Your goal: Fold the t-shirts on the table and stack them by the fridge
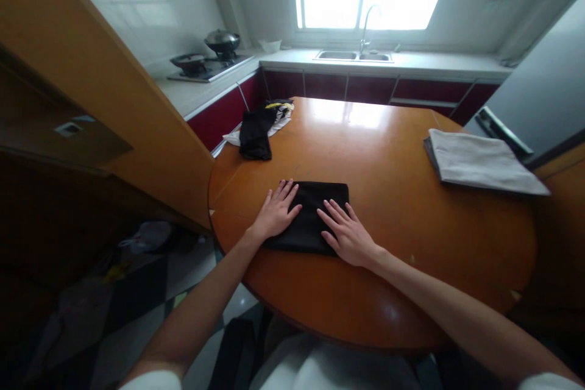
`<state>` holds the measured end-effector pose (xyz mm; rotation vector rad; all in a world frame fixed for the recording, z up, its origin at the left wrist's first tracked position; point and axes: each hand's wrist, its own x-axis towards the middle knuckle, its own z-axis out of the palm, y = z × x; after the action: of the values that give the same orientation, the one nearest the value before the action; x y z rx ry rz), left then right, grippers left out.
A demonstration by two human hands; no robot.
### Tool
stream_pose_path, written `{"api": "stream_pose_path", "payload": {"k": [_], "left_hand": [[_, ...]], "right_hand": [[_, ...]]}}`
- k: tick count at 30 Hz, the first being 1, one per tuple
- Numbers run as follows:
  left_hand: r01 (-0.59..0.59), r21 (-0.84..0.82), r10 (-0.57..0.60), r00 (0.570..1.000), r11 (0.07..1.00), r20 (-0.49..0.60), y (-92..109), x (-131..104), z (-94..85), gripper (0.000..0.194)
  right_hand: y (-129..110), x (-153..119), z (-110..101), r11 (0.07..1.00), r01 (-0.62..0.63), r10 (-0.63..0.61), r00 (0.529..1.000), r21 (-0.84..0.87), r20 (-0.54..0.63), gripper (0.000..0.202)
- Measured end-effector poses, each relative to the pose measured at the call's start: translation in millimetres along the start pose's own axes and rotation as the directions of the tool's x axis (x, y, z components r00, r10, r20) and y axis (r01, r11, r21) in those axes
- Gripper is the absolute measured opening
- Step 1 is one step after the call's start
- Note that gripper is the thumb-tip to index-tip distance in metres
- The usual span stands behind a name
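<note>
A folded black cloth (308,231) lies flat near the front edge of the round wooden table (375,298). On its left side rests my left hand (276,212), open, with the fingers spread and pointing away from me. My right hand (346,233) is laid open across the cloth's right side, its fingers angled toward the upper left. Both palms face down, and parts of the cloth's left and right edges are hidden under them. Neither hand grips anything.
Crumpled black and white clothing (258,131) sits at the table's far left. A folded light grey cloth (484,161) lies on the right, over a darker layer. Beyond are a stove (210,67) with two pans and a sink (338,55). A wooden partition (150,109) stands left.
</note>
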<state>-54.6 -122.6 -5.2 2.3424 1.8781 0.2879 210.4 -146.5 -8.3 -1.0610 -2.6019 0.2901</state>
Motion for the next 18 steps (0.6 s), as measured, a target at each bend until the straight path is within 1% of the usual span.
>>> {"api": "stream_pose_path", "payload": {"k": [3,6,9,11,12,13,15,16,17,18], "left_hand": [[0.001,-0.017,-0.002,1.000,1.000,-0.010,0,0,0.1,0.065],[0.005,-0.054,-0.006,1.000,0.999,-0.010,-1,1,1.7,0.065],[0.009,-0.134,-0.011,1.000,0.991,-0.015,-5,2,3.6,0.063],[0.008,-0.228,-0.021,0.998,0.974,-0.057,-11,4,3.8,0.064],[0.014,-0.277,-0.044,0.994,0.961,-0.103,-15,6,3.2,0.065],[0.037,-0.316,-0.092,0.982,0.948,-0.162,-19,8,2.1,0.068],[0.143,-0.354,-0.244,0.935,0.924,-0.259,-28,14,-1.3,0.071],[0.222,-0.353,-0.326,0.906,0.909,-0.270,-32,17,-3.4,0.070],[0.299,-0.342,-0.393,0.885,0.891,-0.251,-36,21,-5.5,0.068],[0.361,-0.333,-0.441,0.873,0.871,-0.206,-39,24,-7.6,0.063]], "right_hand": [[12,-14,-4,0.999,-0.042,0.042,0.999,-0.018,0.004,0.059],[22,-29,-9,0.996,-0.086,0.086,0.995,0.001,-0.050,0.059],[33,-39,-13,0.989,-0.123,0.136,0.972,0.079,-0.190,0.052],[38,-40,-16,0.977,-0.150,0.191,0.931,0.152,-0.311,0.046],[40,-40,-17,0.969,-0.157,0.218,0.907,0.190,-0.361,0.043],[41,-39,-17,0.961,-0.161,0.242,0.885,0.226,-0.397,0.040],[42,-36,-18,0.945,-0.161,0.276,0.860,0.285,-0.430,0.034],[41,-35,-17,0.938,-0.161,0.288,0.856,0.308,-0.430,0.032],[41,-34,-17,0.931,-0.159,0.297,0.855,0.329,-0.426,0.030],[40,-34,-17,0.925,-0.157,0.302,0.857,0.347,-0.417,0.028]]}}
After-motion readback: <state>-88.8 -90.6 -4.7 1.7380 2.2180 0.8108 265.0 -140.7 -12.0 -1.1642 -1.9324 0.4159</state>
